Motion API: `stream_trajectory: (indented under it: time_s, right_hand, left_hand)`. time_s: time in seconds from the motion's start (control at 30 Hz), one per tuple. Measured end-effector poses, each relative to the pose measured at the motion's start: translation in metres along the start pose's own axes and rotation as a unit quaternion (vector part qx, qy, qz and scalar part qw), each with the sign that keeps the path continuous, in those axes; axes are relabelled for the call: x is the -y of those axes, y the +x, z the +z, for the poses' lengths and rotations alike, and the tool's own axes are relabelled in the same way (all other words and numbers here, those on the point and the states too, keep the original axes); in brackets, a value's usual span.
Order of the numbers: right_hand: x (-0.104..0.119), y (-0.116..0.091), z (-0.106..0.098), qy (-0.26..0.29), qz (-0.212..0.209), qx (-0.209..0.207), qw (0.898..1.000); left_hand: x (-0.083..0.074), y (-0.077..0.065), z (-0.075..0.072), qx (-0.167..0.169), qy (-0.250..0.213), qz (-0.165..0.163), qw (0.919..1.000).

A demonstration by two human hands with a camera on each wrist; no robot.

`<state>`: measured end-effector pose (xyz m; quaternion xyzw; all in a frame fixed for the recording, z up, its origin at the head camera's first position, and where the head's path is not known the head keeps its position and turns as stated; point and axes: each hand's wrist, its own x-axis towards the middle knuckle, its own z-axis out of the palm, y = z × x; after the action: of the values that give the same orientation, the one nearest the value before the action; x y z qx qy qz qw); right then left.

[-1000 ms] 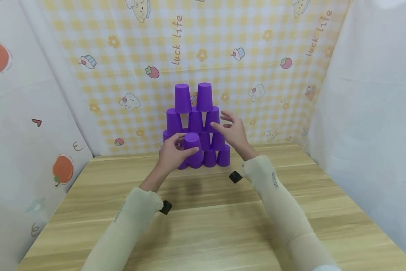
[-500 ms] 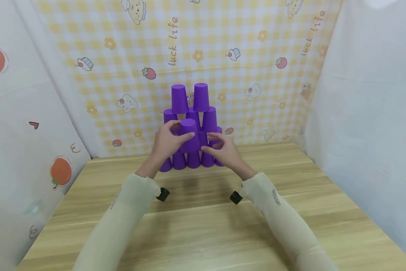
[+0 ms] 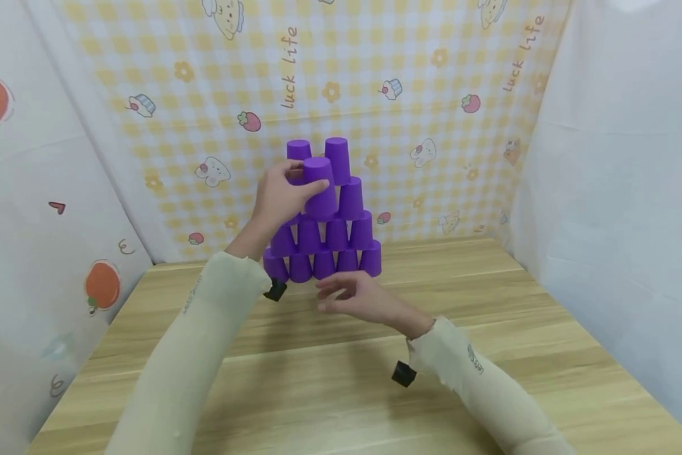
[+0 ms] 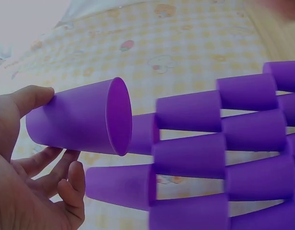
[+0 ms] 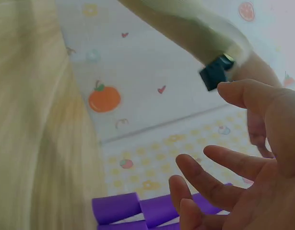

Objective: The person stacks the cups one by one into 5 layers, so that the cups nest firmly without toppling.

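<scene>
My left hand (image 3: 280, 197) grips a purple cup (image 3: 320, 189) near its closed end, thumb on one side and fingers on the other. The cup is upside down, in front of the upper rows of a pyramid of purple cups (image 3: 361, 230). In the left wrist view the held cup (image 4: 80, 117) hangs apart from the stack, its open rim facing the lower rows. Two cups stand side by side on top; the left one (image 3: 298, 149) is partly hidden behind my left hand. Lower down, my right hand (image 3: 360, 297) holds nothing, its fingers loosely bent before the bottom row.
The pyramid stands on a wooden table (image 3: 341, 392) close to a checked cloth backdrop (image 3: 403, 126). White cloth walls (image 3: 614, 189) close off both sides. A small black camera block (image 3: 404, 374) juts out below the right wrist.
My left hand has lifted the purple cup from before the lower rows to the height of the upper rows. My right hand has dropped down and toward me, away from the stack.
</scene>
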<state>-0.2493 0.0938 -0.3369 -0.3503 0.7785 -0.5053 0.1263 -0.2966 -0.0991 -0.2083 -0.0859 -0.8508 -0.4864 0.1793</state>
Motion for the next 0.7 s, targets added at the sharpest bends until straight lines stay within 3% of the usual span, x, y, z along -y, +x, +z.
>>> stream_trajectory:
  time_s: [0.13, 0.3, 0.7]
  right_hand:
    - [-0.001, -0.007, 0.01, 0.002, 0.008, 0.034, 0.999]
    - [-0.008, -0.009, 0.018, -0.005, 0.029, 0.036, 0.999]
    - [-0.027, -0.013, 0.029, 0.011, 0.046, 0.067, 0.997]
  left_hand:
    - [-0.014, 0.01, -0.004, -0.002, 0.014, 0.004, 0.9999]
    - [-0.027, 0.023, -0.008, -0.004, 0.027, 0.005, 0.9996]
    - [-0.051, 0.052, -0.026, -0.001, 0.037, -0.044, 0.9984]
